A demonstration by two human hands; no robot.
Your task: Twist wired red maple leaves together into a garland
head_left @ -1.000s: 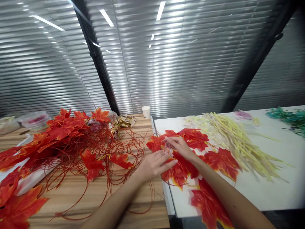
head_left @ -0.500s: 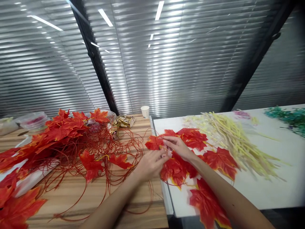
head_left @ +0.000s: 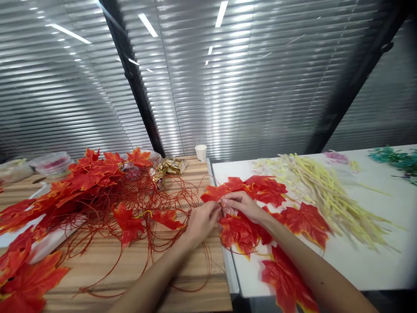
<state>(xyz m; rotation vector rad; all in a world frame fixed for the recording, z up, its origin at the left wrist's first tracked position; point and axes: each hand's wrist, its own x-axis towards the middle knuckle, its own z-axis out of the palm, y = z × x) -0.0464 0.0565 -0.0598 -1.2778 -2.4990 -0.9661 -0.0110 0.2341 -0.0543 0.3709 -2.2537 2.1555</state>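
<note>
My left hand [head_left: 202, 222] and my right hand [head_left: 244, 205] meet fingertip to fingertip over the seam between two tables. Both are closed in a pinch on a thin red cord, mostly hidden by the fingers. Artificial red maple leaves with yellow edges lie around them: a cluster [head_left: 265, 190] just beyond my right hand, a leaf [head_left: 239, 233] below it, and another leaf [head_left: 306, 224] to the right. One more leaf [head_left: 286, 278] hangs over the white table's front edge, partly behind my right forearm.
Tangled red cords [head_left: 146, 195] and a heap of maple leaves [head_left: 84, 174] cover the wooden table [head_left: 195, 300]'s left side. A paper cup [head_left: 201, 153] and gold packets [head_left: 174, 165] stand behind. Pale yellow stems [head_left: 329, 195] and teal foliage [head_left: 395, 158] lie on the white table [head_left: 368, 269].
My left hand has moved up slightly, and its fingertips have come together with those of my right hand. The right fingers have lowered a little. The view has shifted slightly.
</note>
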